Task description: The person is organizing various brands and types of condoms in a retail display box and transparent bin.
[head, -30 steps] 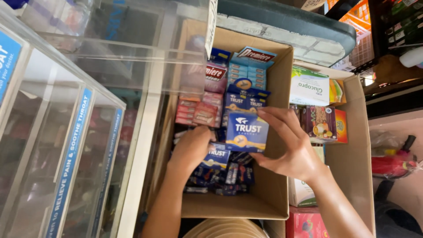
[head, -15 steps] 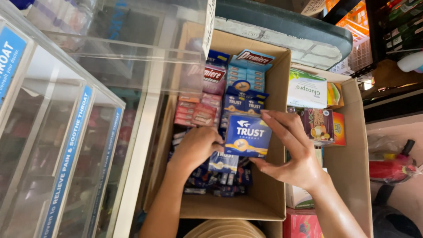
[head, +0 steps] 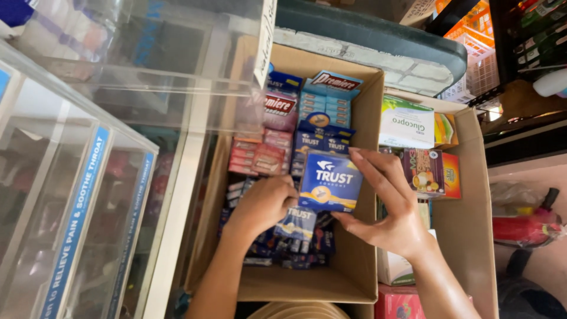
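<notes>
- The cardboard box (head: 360, 177) is open on top, packed with small cartons (head: 322, 103).
- A clear display case (head: 118, 118) overhangs its left side.
- The box wall shuts off the cartons to the right (head: 428, 171).

1. Daylight is bright and even over the cardboard box (head: 366, 177).
2. The strongest light comes from the upper right, where a small glare spot burns white beside the orange crate (head: 472, 35).
3. The clear display case (head: 118, 147) on the left throws hazy reflections and washes out what lies behind it.
4. Box depths under the hands sit in soft shadow.
5. Edges bend slightly; the near corners are soft.
</notes>
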